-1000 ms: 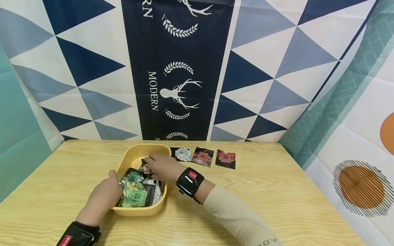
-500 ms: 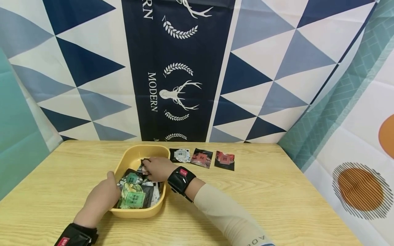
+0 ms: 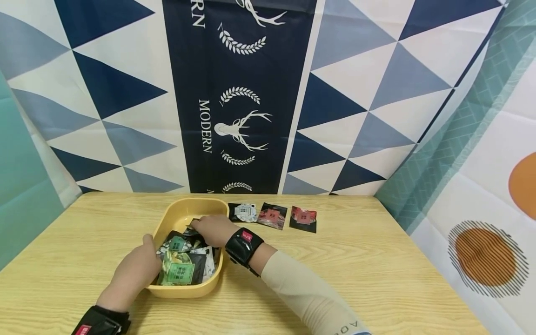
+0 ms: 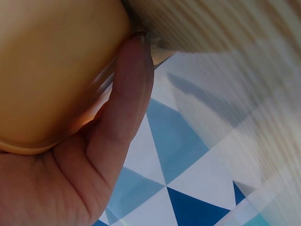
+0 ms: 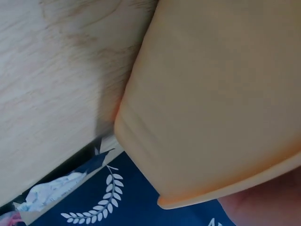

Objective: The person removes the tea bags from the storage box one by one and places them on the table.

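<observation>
A yellow plastic tub [image 3: 184, 292] sits on the wooden table, with several flat printed packets piled inside. My left hand [image 3: 140, 263] grips its left side, the thumb along the outer wall in the left wrist view. Over the tub's right rim, my right hand [image 3: 215, 230] reaches in and pinches a small dark packet [image 3: 190, 230] near the back of the pile; the fingertips are partly hidden. Nearest the front lies a packet with a green label [image 3: 181, 273]. The right wrist view mostly shows the tub's outer wall [image 5: 211, 94].
Behind and right of the tub, three packets lie in a row on the table: a black-and-white one [image 3: 244, 212], a dark red one [image 3: 272, 216] and a black-and-red one [image 3: 303, 219]. A patterned cloth [image 3: 234, 93] hangs behind the table's back edge.
My right hand has shifted slightly left and deeper over the pile, and the reddish picture near its fingers is now covered. My left hand stays on the tub's side.
</observation>
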{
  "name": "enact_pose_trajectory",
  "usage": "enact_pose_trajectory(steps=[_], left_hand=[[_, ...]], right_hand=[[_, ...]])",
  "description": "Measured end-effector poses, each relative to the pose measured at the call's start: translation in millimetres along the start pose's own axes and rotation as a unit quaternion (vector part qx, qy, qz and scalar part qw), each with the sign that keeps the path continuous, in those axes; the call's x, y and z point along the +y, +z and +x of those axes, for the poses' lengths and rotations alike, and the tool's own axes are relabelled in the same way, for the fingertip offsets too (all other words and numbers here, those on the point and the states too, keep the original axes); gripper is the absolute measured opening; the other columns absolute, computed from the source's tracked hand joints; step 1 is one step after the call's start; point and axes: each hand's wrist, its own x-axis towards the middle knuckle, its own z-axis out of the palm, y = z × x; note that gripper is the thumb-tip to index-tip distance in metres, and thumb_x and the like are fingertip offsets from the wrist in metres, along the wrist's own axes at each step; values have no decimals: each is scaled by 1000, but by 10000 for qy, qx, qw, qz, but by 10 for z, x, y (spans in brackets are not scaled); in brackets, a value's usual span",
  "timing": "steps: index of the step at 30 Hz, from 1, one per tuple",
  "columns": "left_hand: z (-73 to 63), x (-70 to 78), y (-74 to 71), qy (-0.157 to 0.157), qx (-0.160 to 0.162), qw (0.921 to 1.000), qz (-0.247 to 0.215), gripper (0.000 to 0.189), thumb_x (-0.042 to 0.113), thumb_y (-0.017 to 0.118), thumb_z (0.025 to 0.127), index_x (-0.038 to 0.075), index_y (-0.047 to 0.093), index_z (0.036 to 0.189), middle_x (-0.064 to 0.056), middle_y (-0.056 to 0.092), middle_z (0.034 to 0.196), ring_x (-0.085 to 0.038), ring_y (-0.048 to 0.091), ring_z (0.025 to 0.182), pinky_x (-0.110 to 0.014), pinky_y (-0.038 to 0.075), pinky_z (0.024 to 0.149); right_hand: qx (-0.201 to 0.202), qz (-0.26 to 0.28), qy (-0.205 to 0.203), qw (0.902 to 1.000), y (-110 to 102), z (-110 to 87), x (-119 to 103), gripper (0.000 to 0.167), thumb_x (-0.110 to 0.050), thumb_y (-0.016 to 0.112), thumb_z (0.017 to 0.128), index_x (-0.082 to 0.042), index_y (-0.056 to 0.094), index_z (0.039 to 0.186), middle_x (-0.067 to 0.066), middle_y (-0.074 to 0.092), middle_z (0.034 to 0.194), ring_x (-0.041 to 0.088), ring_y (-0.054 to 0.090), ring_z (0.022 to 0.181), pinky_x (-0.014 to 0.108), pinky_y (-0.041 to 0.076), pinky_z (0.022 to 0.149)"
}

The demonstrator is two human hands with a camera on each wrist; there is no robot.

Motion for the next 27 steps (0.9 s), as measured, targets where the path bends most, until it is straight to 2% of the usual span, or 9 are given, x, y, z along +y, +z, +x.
enact_pose_trajectory(steps=[4, 8, 14, 18, 22, 27], left_hand=[[1, 4, -2, -3, -7, 10000, 9, 61, 2, 40, 85, -22, 12, 133, -14, 55, 63, -20, 50, 51, -31, 36, 46], [5, 3, -2, 2, -16, 10000, 6, 62, 2, 41, 85, -22, 11, 133, -14, 55, 64, -20, 50, 51, -31, 37, 47], [3, -7, 3, 21, -3, 10000, -18, 62, 3, 41, 85, -22, 11, 133, -14, 55, 64, -20, 50, 51, -31, 37, 46], [6, -7, 7, -6, -13, 10000, -36, 62, 3, 41, 85, -22, 11, 133, -15, 56, 66, -20, 51, 52, -31, 38, 47], [8, 3, 9, -16, 0, 10000, -9, 63, 2, 41, 84, -22, 11, 133, -17, 57, 68, -20, 52, 53, -31, 38, 47], [11, 6, 3, -44, -9, 10000, 48, 62, 2, 42, 84, -23, 12, 132, -19, 58, 70, -21, 53, 54, -32, 39, 48]], right_hand=[[319, -438, -166, 9984, -26, -47, -31, 21, -21, 47, 97, -21, 57, 115, -4, 66, 92, 9, 61, 78, 23, 44, 59], [533, -671, -254, 9960, -82, -100, -73, 22, -23, 48, 97, -23, 59, 115, -6, 67, 97, 9, 61, 80, 23, 45, 61], [658, -746, -325, 9945, -160, -164, -119, 25, -21, 51, 96, -25, 59, 119, -8, 65, 110, 8, 62, 93, 25, 48, 74], [666, -618, -363, 9952, -213, -216, -96, 25, -19, 52, 95, -24, 59, 119, -7, 64, 109, 9, 61, 96, 25, 48, 78], [827, -507, -251, 9950, -283, -309, -2, 25, -15, 54, 93, -22, 58, 117, -6, 63, 104, 10, 60, 94, 25, 48, 77], [949, -560, 86, 9939, -312, -451, 171, 34, -8, 58, 89, -21, 58, 121, -4, 63, 113, 12, 60, 102, 28, 48, 82]])
